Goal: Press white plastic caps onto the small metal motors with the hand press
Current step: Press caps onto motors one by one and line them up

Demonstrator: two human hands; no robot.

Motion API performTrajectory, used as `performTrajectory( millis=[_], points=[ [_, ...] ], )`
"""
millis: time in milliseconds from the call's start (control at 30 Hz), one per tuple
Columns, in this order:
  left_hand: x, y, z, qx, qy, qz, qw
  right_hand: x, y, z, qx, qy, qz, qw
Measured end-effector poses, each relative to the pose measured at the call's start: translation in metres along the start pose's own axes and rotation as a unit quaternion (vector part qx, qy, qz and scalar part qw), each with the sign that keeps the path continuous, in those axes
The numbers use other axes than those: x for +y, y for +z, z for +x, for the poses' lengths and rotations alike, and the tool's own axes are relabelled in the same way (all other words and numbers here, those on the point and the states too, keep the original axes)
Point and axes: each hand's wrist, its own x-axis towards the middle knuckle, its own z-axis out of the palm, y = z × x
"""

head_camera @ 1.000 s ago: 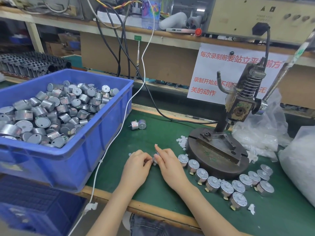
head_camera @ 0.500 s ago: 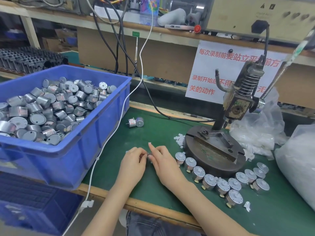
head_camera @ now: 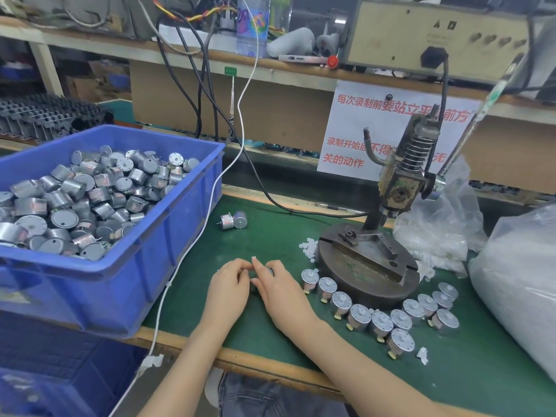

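Head: LH [head_camera: 228, 285], RH [head_camera: 284, 293], motor [head_camera: 268, 271] unchanged.

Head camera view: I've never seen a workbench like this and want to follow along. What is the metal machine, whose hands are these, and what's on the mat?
The camera sits on the worker's head, looking down at the bench. There is no robot: the left hand and right hand are the person's own. The metal machine is a hand press; its lever likely drives a ram down onto the round base. The blue bin holds bare motors. On the green mat lie a pile of white caps, two loose motors, and a curved row of capped motors around the base. Plastic bags sit at the right. The right hand holds one motor, mostly hidden; what the left hand pinches cannot be seen.
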Motion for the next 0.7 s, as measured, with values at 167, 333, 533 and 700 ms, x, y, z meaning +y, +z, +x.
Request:
performTrajectory(
  millis=[167, 333, 533, 700],
  points=[
    [-0.001, 0.001, 0.002, -0.015, -0.002, 0.017, 1.000, 0.000, -0.006, -0.008, 0.025, 0.035, -0.028, 0.999],
    [-0.001, -0.001, 0.002, -0.017, 0.000, 0.012, 1.000, 0.002, -0.024, -0.014, -0.012, 0.031, -0.035, 0.999],
    [-0.002, 0.000, 0.000, -0.018, -0.001, 0.014, 1.000, -0.002, -0.052, -0.015, -0.115, 0.049, -0.053, 0.991],
    [0.000, -0.001, -0.001, -0.018, -0.001, 0.014, 1.000, -0.005, -0.058, -0.019, -0.139, 0.079, -0.069, 0.985]
  ],
)
